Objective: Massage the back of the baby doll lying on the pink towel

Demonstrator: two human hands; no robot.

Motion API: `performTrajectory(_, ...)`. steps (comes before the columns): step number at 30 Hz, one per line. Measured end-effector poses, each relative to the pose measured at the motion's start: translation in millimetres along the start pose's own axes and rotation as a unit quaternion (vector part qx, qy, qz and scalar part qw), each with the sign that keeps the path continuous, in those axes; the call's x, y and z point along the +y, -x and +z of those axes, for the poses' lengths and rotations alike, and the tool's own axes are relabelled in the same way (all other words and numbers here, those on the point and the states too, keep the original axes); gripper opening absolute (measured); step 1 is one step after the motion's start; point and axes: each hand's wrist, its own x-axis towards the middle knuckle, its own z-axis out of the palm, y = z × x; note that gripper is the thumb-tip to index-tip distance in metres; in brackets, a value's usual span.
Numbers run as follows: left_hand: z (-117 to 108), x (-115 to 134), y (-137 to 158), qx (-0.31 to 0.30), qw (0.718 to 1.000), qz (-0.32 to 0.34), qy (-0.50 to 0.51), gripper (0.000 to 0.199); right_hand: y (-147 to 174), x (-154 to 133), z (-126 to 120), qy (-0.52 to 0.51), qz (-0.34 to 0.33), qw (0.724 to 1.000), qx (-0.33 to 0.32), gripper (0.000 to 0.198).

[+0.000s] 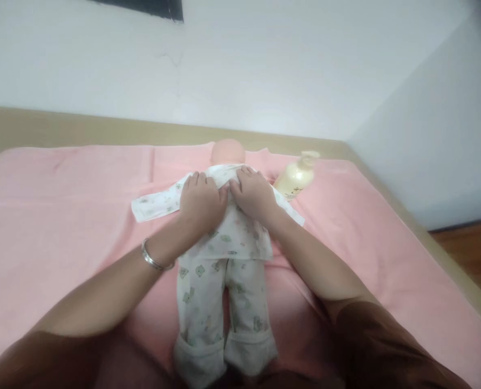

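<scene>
A baby doll (229,152) lies on the pink cloth, its bald head pointing away from me. It wears a white printed baby shirt (240,237) and matching baby pants (202,302) with turned-up cuffs. My left hand (203,199) is closed on the shirt near the left shoulder, fingers curled over the fabric. On the other shoulder, my right hand (253,192) grips the shirt the same way. The two thumbs almost meet at the upper middle, where the cloth is bunched. Both sleeves spread out sideways. My hands hide part of the chest area, and the doll's face does not show.
A pale yellow pump bottle (297,177) leans at a tilt just beyond the right sleeve. The pink cloth (62,216) covers a wooden-edged surface (102,129) against a white wall (244,65). Brown flooring (475,248) shows at the far right.
</scene>
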Motion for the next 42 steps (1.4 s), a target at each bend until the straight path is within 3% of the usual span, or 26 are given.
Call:
performTrajectory(3, 4, -1, 0, 0.018, 0.999, 0.013, 0.028, 0.042, 1, -3, -12, -0.013, 0.022, 1.0, -0.013, 0.031)
performTrajectory(7, 12, -7, -9, -0.022, 0.99, -0.033, 0.134, 0.05, 9, -10, -20, -0.077, 0.002, 0.997, 0.02, 0.031)
performTrajectory(10, 22, -12, -13, -0.021, 0.98, -0.051, 0.193, 0.058, 13, -13, -10, -0.119, -0.013, 0.99, 0.068, 0.047)
performTrajectory(13, 31, -16, -12, -0.007, 0.972, -0.057, 0.226, 0.058, 11, -15, 5, -0.118, -0.049, 0.991, 0.046, 0.051)
performTrajectory(17, 38, -18, -10, 0.014, 0.964, -0.06, 0.26, 0.056, 8, -12, 8, -0.122, -0.076, 0.989, 0.018, 0.048)
performTrajectory(21, 39, -17, -9, 0.032, 0.962, -0.056, 0.266, 0.057, 9, -10, 3, -0.159, -0.059, 0.984, 0.056, 0.046)
performTrajectory(27, 39, -15, -9, 0.027, 0.966, -0.057, 0.25, 0.056, 10, -8, 15, -0.105, -0.081, 0.99, 0.045, 0.047)
performTrajectory(32, 39, -15, -9, 0.031, 0.966, -0.054, 0.251, 0.054, 6, 1, 23, -0.146, -0.078, 0.978, 0.131, 0.045)
performTrajectory(37, 38, -14, -10, 0.027, 0.964, -0.064, 0.258, 0.053, 7, 1, 23, -0.127, -0.076, 0.982, 0.115, 0.044)
performTrajectory(42, 34, -12, -8, 0.033, 0.96, -0.076, 0.267, 0.05, 10, -2, -4, -0.091, -0.096, 0.959, 0.251, 0.054)
